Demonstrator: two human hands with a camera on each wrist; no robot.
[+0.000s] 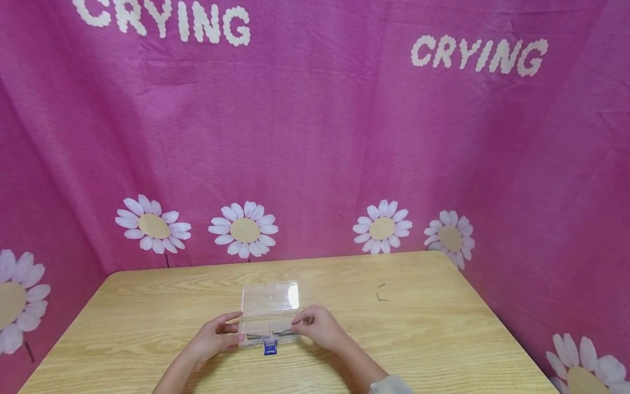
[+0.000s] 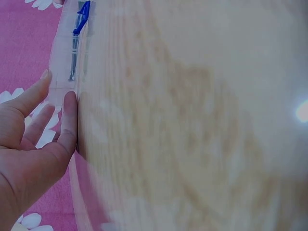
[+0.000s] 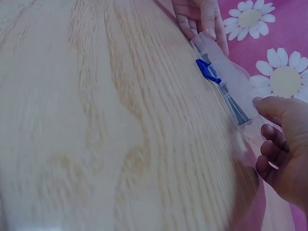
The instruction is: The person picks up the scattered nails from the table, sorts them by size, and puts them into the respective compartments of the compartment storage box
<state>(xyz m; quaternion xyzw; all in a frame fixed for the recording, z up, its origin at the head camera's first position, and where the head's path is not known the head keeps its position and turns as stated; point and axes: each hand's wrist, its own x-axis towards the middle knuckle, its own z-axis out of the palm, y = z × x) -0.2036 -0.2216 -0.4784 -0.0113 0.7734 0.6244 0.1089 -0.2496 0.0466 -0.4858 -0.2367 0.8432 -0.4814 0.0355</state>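
Observation:
A small clear plastic box [image 1: 261, 324] stands on the table with its lid [image 1: 268, 297] raised. Its blue latch [image 1: 270, 347] hangs at the front. Thin grey nails [image 3: 236, 109] lie in its front compartments. My left hand [image 1: 213, 336] touches the box's left end with thumb and fingertips, the fingers fairly straight and spread. At the right end, my right hand [image 1: 319, 327] has thumb and index finger close together over the compartment, right by the nails' ends. Its other fingers curl in. Whether a nail is between those fingertips is hidden.
A few thin dark nails [image 1: 381, 299] lie loose on the wooden table [image 1: 418, 339], right of the box and further back. A pink curtain [image 1: 315, 137] with white daisies hangs behind the table and along both its sides.

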